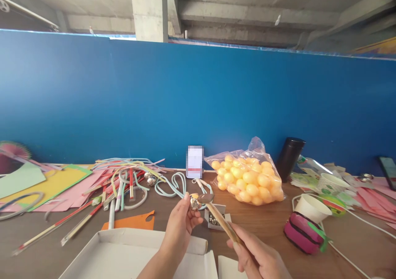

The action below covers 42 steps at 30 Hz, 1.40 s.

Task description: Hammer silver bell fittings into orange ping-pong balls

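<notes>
My left hand [182, 219] is closed, pinching a shiny silver ball [194, 203], bell-like, with a gold-coloured patch on top. A small hammer [221, 219] with a wooden handle and a dark head is gripped in my right hand [255, 252]. Its head is beside the ball; whether the two touch I cannot tell. Just behind the hammer handle sits a small white box [227, 217] with several tiny metal pieces. Under my left forearm lies an open white cardboard tray [123, 246].
Coloured cords [171, 188], red-and-cream sticks [83, 221] and paper sheets [62, 184] crowd the left. Behind my hands are a phone-like white card [194, 162] and a bag of orange balls [247, 180]. To the right stand a black bottle [289, 159], paper cup [312, 209] and purple pouch [301, 233].
</notes>
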### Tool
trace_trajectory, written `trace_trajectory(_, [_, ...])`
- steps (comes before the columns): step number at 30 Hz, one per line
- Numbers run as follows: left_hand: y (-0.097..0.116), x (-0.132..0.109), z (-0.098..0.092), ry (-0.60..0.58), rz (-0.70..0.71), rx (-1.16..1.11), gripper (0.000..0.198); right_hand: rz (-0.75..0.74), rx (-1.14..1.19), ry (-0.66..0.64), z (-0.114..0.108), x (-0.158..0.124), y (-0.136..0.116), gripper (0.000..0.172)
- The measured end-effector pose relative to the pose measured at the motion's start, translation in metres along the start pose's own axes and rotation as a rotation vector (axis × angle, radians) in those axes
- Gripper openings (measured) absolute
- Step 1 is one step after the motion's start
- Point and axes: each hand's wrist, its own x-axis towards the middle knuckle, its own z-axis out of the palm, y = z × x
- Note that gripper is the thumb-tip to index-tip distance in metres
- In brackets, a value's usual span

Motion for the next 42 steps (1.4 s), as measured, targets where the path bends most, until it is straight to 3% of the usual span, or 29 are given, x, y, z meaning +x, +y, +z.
trace_trajectory(8, [-0.0005, 0.0004, -0.0006, 0.008, 0.000, 0.008, 0.036, 0.017, -0.042, -0.053, -0.0023, 0.0002, 0.0004, 0.036])
trace_trajectory(42, [-0.0021, 0.0021, -0.0014, 0.010, -0.010, 0.038, 0.039, 0.015, -0.023, -0.032, 0.0051, -0.0029, 0.0042, 0.038])
